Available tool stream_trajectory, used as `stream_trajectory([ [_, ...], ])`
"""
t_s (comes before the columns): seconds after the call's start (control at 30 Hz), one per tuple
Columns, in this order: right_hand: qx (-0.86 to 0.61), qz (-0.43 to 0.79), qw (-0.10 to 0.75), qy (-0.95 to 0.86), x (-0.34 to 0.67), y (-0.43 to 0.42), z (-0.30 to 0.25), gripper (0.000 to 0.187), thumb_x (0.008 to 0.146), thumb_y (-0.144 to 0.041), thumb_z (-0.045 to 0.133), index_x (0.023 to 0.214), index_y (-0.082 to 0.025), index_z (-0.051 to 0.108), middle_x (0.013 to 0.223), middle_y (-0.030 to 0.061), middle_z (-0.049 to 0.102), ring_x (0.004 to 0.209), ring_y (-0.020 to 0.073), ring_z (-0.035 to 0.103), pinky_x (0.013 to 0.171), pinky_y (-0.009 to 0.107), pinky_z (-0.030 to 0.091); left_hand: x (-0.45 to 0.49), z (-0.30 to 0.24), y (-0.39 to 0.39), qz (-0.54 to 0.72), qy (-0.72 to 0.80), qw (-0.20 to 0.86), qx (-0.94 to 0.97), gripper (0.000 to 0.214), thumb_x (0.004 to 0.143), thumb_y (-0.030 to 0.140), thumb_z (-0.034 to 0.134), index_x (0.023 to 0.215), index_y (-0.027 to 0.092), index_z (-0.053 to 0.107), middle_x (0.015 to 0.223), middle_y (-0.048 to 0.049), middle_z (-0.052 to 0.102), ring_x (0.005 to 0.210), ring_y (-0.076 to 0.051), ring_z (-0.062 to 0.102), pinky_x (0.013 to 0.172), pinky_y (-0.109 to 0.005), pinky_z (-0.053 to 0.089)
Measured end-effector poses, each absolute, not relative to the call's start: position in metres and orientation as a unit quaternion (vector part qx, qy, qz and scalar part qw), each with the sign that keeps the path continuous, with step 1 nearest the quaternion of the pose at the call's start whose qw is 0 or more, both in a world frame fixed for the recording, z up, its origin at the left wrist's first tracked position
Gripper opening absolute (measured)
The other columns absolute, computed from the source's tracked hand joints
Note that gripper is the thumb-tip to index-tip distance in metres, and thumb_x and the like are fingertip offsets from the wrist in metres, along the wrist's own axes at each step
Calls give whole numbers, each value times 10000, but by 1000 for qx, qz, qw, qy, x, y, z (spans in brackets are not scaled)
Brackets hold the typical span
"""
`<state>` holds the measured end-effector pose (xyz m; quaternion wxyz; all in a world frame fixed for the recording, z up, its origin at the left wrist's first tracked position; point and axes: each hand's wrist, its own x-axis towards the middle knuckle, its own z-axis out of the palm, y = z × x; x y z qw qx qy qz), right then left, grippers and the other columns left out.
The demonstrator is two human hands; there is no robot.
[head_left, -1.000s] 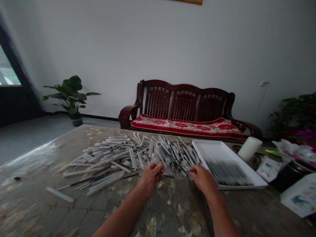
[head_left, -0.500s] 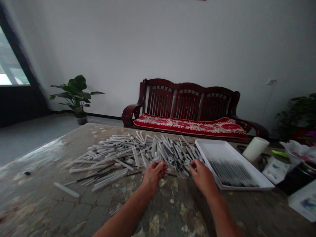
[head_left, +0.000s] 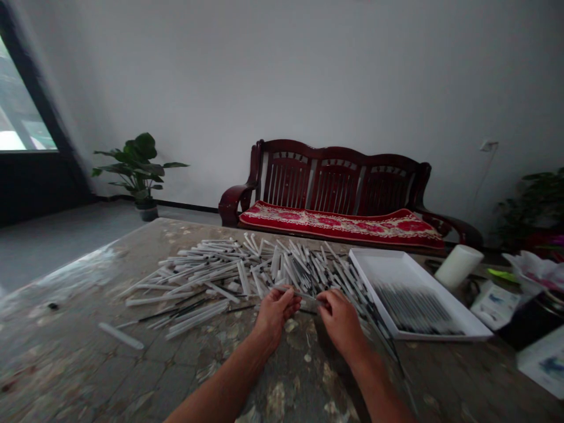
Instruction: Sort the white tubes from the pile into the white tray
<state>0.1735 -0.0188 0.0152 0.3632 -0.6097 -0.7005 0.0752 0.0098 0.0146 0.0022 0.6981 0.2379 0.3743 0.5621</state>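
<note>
The table [head_left: 88, 376] bears a pile of tubes [head_left: 194, 265] beside a white tray [head_left: 382, 262]. The left hand [head_left: 274, 310] clamps a thin rod [head_left: 305, 295], in front of the pile, between thumb and fingers. The right hand [head_left: 340, 317] is at its right end; finger closure cannot be determined.

We've got a dk wood bench [head_left: 337, 183] nr the wall [head_left: 317, 70], w/ a red patterned seat cover [head_left: 343, 227] on it. To its L we see a potted plant [head_left: 138, 164] on the floor [head_left: 26, 255]. Over R: wall socket [head_left: 487, 145] w/ cord [head_left: 486, 170], white roll [head_left: 458, 267], leafy greenery [head_left: 529, 202] behind.
</note>
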Motion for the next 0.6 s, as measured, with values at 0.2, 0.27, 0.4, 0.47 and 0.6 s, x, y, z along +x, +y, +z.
stream_trajectory([
  [0.2,-613,53,379,-692,172,-18,11,171,770,-120,506,857,-208,623,879,48,629,851,191,589,762,289,443,10,1,15,576,377,686,233,321,575,291,816,781,142,619,672,-5,662,616,-123,656,596,-222,535],
  [0.27,-615,43,376,-692,173,-18,9,172,773,-114,507,863,-208,619,882,47,625,855,190,586,759,287,442,10,2,15,573,378,688,236,322,572,294,819,773,143,618,671,-8,663,621,-124,656,595,-222,535],
  [0.4,-602,29,374,-705,172,-19,9,173,777,-100,518,860,-208,623,883,41,621,860,182,586,771,281,441,12,4,13,562,386,688,250,313,569,281,822,762,144,618,660,-13,664,618,-133,658,576,-226,533],
  [0.47,-588,28,382,-712,170,-20,9,168,788,-103,517,852,-212,628,883,39,622,865,177,589,784,276,441,13,4,13,563,389,684,253,309,573,283,820,764,141,623,657,-15,664,614,-133,658,570,-226,533],
  [0.6,-569,32,407,-714,168,-20,7,134,819,-157,527,849,-218,642,873,44,632,855,177,593,787,279,452,13,3,12,563,390,682,254,327,560,301,825,766,137,631,660,-18,668,613,-134,660,568,-227,535],
])
